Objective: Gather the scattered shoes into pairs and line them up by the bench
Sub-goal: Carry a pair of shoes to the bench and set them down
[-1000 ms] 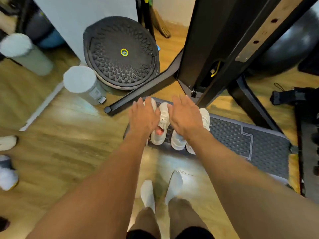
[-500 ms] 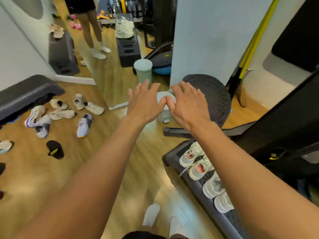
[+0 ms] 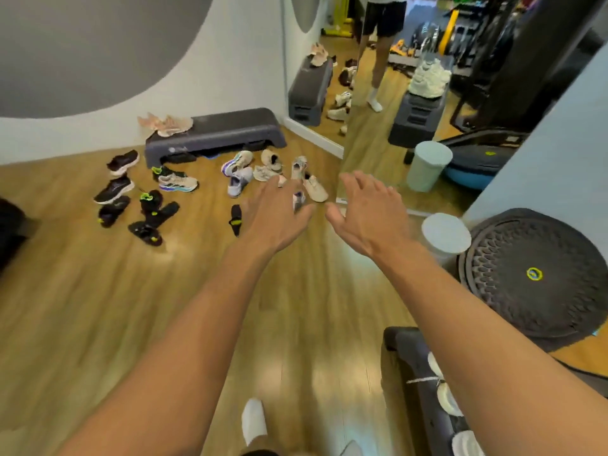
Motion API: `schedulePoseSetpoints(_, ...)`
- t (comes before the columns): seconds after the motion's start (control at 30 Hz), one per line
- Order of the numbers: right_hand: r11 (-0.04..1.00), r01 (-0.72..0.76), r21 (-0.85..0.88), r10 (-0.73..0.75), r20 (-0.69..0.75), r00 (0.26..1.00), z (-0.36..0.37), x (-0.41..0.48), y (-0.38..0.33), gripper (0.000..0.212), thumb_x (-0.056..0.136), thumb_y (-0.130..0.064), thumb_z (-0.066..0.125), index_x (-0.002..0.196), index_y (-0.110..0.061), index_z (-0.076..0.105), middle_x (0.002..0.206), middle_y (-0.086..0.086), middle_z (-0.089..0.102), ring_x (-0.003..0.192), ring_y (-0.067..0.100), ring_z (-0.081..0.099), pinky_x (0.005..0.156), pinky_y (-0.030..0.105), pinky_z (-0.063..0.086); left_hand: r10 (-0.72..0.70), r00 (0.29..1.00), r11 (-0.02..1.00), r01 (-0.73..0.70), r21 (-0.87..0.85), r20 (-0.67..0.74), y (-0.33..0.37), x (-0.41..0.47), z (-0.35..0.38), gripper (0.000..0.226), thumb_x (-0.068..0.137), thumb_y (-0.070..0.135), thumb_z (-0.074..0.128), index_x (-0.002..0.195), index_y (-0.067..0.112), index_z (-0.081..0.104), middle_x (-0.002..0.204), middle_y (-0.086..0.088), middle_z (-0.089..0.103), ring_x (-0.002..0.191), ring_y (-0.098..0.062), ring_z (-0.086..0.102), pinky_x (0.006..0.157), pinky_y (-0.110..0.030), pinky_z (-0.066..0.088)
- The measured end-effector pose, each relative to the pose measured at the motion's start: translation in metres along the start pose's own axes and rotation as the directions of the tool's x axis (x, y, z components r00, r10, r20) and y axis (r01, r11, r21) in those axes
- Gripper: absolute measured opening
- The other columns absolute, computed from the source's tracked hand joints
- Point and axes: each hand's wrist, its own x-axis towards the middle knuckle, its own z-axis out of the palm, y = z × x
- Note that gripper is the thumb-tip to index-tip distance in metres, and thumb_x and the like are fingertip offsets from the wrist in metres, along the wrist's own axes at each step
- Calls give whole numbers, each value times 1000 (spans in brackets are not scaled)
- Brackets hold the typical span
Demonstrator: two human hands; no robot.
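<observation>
Head view: both arms stretched forward over the wooden floor. Left hand and right hand side by side, not touching, fingers spread wide, holding nothing. Scattered on the floor ahead: black shoes at left, black slippers beside them, pale shoes just beyond the left hand. Low grey desk against the wall behind them, pink pair on its left end. White shoes sit on a second desk at lower right.
</observation>
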Motion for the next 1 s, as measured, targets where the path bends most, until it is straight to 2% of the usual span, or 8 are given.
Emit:
schedulePoseSetpoints(0.13, 999, 40, -1, -40, 48, 998, 27, 30, -60, 55, 93, -48, 38, 140, -19, 38, 141, 9, 45, 130, 28, 40, 103, 48, 36, -70, 997, 997, 70, 9, -38, -69, 3, -13, 52, 86, 52, 51, 132, 27, 49, 141, -5, 45, 127, -32, 43, 97, -49, 36)
schedulePoseSetpoints(0.23, 998, 69, -11, -67, 108, 992, 51, 52, -109, 57, 94, -52, 34, 140, -18, 36, 144, 9, 43, 133, 29, 39, 103, 50, 36, -113, 994, 993, 113, 18, -4, -117, 12, -23, 57, 87, 55, 50, 137, 29, 44, 144, -4, 41, 129, -33, 41, 98, -52, 36)
schedulePoseSetpoints(0.33, 995, 99, -15, -96, 122, 988, 68, 71, -150, 54, 94, -54, 33, 133, -18, 42, 137, 8, 48, 126, 29, 44, 96, 46, 41, -149, 988, 989, 148, 30, 26, -157, 25, -35, 59, 86, 53, 51, 140, 30, 41, 150, -7, 36, 133, -34, 36, 102, -54, 31)
schedulePoseSetpoints(0.47, 995, 95, 19, -97, 147, 984, 87, 100, -185, 45, 94, -52, 35, 123, -19, 46, 126, 5, 54, 118, 28, 49, 91, 44, 42, -153, 988, 988, 153, 15, 34, -198, 46, -46, 56, 85, 49, 52, 136, 29, 44, 147, -7, 37, 132, -36, 36, 105, -52, 29)
schedulePoseSetpoints(0.67, 995, 87, 46, -95, 201, 975, 121, 158, -205, 51, 95, -52, 35, 134, -19, 41, 138, 6, 47, 127, 28, 43, 96, 46, 39, -182, 981, 983, 180, 31, 70, -239, 99, -36, 59, 86, 48, 53, 140, 31, 40, 151, -7, 33, 136, -33, 32, 107, -52, 27)
schedulePoseSetpoints(1.0, 995, 55, 79, -78, 313, 947, 167, 300, -193, 49, 96, -50, 36, 134, -19, 40, 137, 9, 46, 126, 30, 42, 98, 50, 38, -267, 956, 964, 262, 54, 122, -276, 229, -10, 59, 89, 50, 52, 142, 27, 41, 151, -7, 34, 137, -31, 32, 106, -51, 27)
